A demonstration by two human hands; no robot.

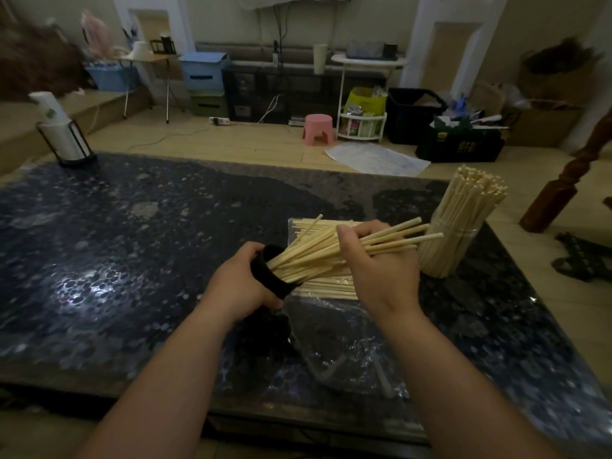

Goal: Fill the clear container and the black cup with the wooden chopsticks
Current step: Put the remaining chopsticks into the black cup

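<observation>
- White paper-towel roll in a black wire stand (64, 134): upright on the far-left corner of the dark speckled stone table (132, 243), well apart from the round black cup (268, 274), to its left and beyond it.
- Left hand (241, 286): fingers and thumb curled round the black cup's wall, gripping it. The cup is tilted, its mouth turned rightward toward the other hand. Cannot tell whether its base touches the table.
- Bundle of pale wooden chopsticks (318, 256): runs from the cup's mouth up and to the right. Lower ends sit inside the mouth; upper ends fan out past the fingers of the other hand.
- Right hand (381, 263): just right of the cup, fingers closed round the bundle at about mid-length, thumb on top.
- Flat layer of loose chopsticks (331, 289): lies on the table just behind and right of the cup, under the held bundle.
- Crumpled clear plastic bag (341, 346): on the table on the near side of the cup, between the two forearms.
- Clear cylindrical container (463, 238): furthest right of the cup, beyond the right hand, standing on the table and packed with upright chopsticks (473, 193). The held bundle's tips come near its wall; contact cannot be told.
</observation>
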